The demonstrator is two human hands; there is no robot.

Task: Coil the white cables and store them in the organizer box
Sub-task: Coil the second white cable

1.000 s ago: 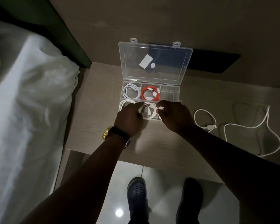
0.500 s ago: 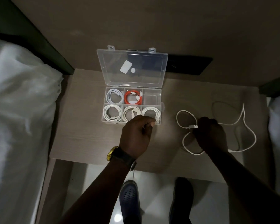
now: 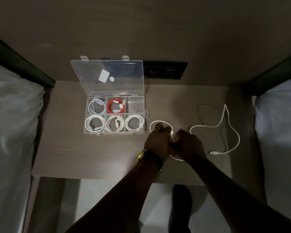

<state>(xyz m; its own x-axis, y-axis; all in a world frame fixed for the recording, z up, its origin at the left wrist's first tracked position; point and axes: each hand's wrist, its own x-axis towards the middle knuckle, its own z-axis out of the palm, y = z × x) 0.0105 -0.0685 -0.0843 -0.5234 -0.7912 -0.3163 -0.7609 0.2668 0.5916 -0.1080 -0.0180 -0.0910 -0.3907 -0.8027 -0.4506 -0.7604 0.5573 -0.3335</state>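
While both our hands meet over the loose white cable (image 3: 198,126) at about 4 o'clock from the organizer box (image 3: 145,113), the job in front of us is to wind this cable into a tight ring. Our left hand (image 3: 157,140) is closed around the first loop, which arcs out from behind the knuckles toward 12 o'clock, with one small plug showing between the two fists. Our right hand (image 3: 188,142) is curled beside it, fingers folded in, and appears to pinch the run of cable that leads off toward 3 o'clock; how firmly it grips we cannot tell from this dim view. The rest of the cable wanders across the table (image 3: 74,157), ending in a connector (image 3: 212,152) lying free at roughly 4 o'clock from our hands.

To do this well, we would keep the left hand as the fixed holder and let the right feed slack in even turns, matching the ring size of the coils already in the box's three near compartments. We should draw the tail in gently so the far connector slides instead of snagging or whipping off the edge. Loops wound too wide probably will not drop into the one bare compartment (image 3: 135,105), at the box's far right corner beside the red cable (image 3: 110,107). Holding the finished ring pinched until it is seated should stop it springing open.
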